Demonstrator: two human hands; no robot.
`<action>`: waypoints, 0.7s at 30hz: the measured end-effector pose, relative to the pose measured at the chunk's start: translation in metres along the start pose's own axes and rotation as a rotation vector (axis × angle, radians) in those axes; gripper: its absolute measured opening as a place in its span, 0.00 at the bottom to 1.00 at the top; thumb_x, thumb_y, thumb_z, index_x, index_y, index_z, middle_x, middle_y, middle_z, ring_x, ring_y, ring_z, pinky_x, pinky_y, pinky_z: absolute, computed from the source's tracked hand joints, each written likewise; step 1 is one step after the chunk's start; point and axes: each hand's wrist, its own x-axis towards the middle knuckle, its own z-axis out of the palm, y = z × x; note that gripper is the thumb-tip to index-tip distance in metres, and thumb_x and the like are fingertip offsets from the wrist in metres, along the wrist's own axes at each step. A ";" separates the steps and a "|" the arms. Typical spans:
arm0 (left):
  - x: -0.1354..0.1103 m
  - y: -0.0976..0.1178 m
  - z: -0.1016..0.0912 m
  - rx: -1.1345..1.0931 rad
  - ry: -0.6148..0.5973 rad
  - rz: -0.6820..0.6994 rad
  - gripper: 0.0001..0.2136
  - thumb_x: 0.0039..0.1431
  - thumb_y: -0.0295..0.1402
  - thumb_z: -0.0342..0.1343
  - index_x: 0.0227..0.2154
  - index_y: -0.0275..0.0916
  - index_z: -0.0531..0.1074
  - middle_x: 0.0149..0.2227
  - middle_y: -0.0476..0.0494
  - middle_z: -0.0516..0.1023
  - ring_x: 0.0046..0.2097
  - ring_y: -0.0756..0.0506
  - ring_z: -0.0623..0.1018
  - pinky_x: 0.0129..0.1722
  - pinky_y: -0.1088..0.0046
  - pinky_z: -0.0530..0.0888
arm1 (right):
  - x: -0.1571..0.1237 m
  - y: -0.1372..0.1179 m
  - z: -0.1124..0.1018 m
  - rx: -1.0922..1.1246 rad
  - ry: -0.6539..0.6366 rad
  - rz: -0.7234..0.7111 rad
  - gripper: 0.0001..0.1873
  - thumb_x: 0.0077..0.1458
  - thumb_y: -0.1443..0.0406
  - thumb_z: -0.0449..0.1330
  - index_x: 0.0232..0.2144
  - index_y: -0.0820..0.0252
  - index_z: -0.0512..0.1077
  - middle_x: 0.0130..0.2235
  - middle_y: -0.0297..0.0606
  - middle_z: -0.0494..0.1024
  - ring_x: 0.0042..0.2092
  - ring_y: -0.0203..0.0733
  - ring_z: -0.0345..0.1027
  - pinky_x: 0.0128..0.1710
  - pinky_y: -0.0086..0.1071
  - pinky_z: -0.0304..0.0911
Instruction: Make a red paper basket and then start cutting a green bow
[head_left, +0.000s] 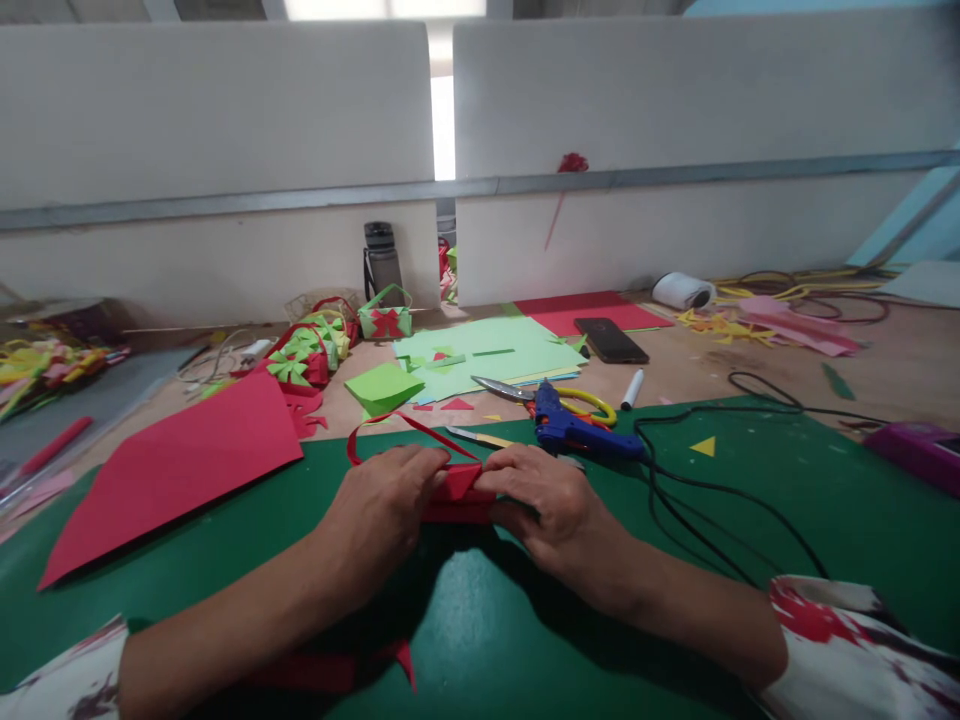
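Observation:
Both my hands meet over a small folded red paper piece [459,490] on the green cutting mat [787,500]. My left hand [382,515] has its fingers curled down onto the piece's left end. My right hand [544,505] pinches its right end. A thin red paper strip [390,420] loops up from the piece like a handle. A blue glue gun [577,430] lies just beyond my right hand, its black cord [697,485] trailing to the right.
A large red paper sheet [180,460] lies left on the mat. Scissors [525,392], a craft knife [472,436], green paper sheets [487,350], a phone [609,340], a marker [632,390] and finished red-and-green paper baskets [307,350] sit behind. White partitions close the back.

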 end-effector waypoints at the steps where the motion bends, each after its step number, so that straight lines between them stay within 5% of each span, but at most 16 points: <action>1: 0.000 -0.001 0.001 0.008 0.009 0.021 0.12 0.64 0.28 0.40 0.34 0.36 0.70 0.32 0.42 0.76 0.33 0.45 0.75 0.31 0.70 0.72 | 0.000 0.000 0.000 0.025 -0.005 0.010 0.09 0.54 0.73 0.56 0.37 0.60 0.72 0.36 0.41 0.75 0.39 0.42 0.68 0.38 0.35 0.65; 11: -0.007 -0.016 0.012 0.104 0.107 0.318 0.11 0.61 0.21 0.42 0.44 0.33 0.65 0.40 0.38 0.75 0.38 0.41 0.74 0.36 0.63 0.74 | 0.002 0.003 0.002 0.039 -0.006 0.024 0.07 0.54 0.73 0.55 0.35 0.63 0.73 0.33 0.42 0.76 0.37 0.43 0.69 0.38 0.36 0.66; 21: -0.007 -0.017 0.017 0.179 0.231 0.380 0.09 0.64 0.25 0.42 0.43 0.32 0.64 0.38 0.37 0.76 0.37 0.41 0.75 0.35 0.62 0.74 | -0.003 0.008 0.001 0.026 0.055 -0.088 0.10 0.56 0.74 0.55 0.37 0.61 0.73 0.36 0.41 0.78 0.40 0.40 0.71 0.40 0.30 0.67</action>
